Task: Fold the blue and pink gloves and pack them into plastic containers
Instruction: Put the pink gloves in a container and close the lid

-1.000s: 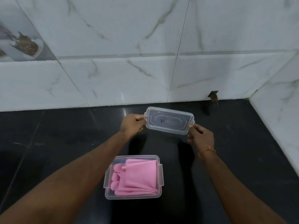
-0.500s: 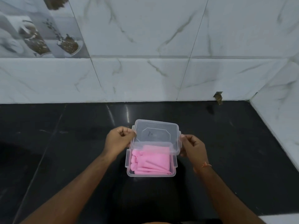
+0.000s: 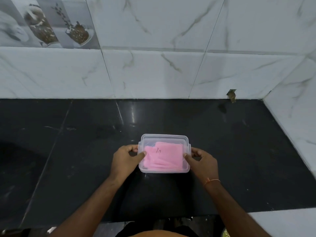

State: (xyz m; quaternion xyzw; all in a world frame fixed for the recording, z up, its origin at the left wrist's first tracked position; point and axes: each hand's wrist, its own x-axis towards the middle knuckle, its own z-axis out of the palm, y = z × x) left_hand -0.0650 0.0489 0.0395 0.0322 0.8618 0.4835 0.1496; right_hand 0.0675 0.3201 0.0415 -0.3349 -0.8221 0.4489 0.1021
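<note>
I see the black counter (image 3: 68, 151) filling the lower half of the view, with white tiled wall (image 3: 153, 74) along its back edge and up its right side. The box (image 3: 164, 170) sits near the counter's front edge, about midway along — close in, I judge, so both hands can bear down on it. The clear lid (image 3: 164, 137) lies flat over it, and the folded pink gloves (image 3: 163, 157) show through, inside the box.

Left hand (image 3: 125, 160) pinches the box's left end, thumb on the lid, fingers curled at the side tab. Right hand (image 3: 202, 160) does the same on the right end, an orange thread (image 3: 212, 181) on its wrist. I read this as pressing the lid shut; whether the clips are latched I cannot tell.

Small brown chip (image 3: 231, 95) in the wall at the back right corner, well apart. Nothing blocks the box. No blue gloves or second box in view.
</note>
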